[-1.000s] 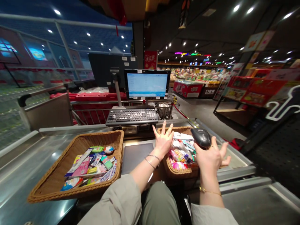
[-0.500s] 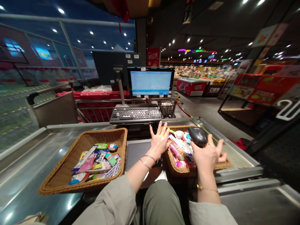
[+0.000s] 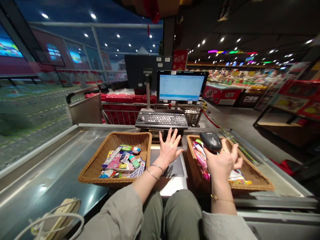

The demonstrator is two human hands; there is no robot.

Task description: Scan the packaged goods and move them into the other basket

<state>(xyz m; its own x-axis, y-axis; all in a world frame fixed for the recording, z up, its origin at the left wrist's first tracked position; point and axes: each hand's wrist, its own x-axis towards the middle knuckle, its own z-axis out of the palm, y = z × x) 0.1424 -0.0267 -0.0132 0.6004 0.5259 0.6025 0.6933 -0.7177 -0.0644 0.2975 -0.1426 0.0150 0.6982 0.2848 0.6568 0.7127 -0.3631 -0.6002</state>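
Observation:
My left hand (image 3: 169,149) is spread with nothing in it, above the grey flat plate (image 3: 180,166) between two wicker baskets. In my right hand (image 3: 221,163) is a black barcode scanner (image 3: 210,141), held over the right basket (image 3: 260,176) with its head pointing up and left. That basket holds packaged sweets (image 3: 198,153), partly hidden by the hand and scanner. The left basket (image 3: 93,168) contains several small colourful packets (image 3: 125,161). Beyond my left hand stands a black keyboard (image 3: 162,119), apart from the fingers.
A lit monitor (image 3: 181,86) rises behind the keyboard. The metal counter (image 3: 92,140) runs under the baskets. At lower left lies a power strip (image 3: 62,213) with a white cable. A shopping cart (image 3: 120,115) and red crates stand beyond the counter.
The view has turned left, so the baskets and monitor sit further right. My left hand has moved away from the right basket over the plate. My right hand still holds the scanner.

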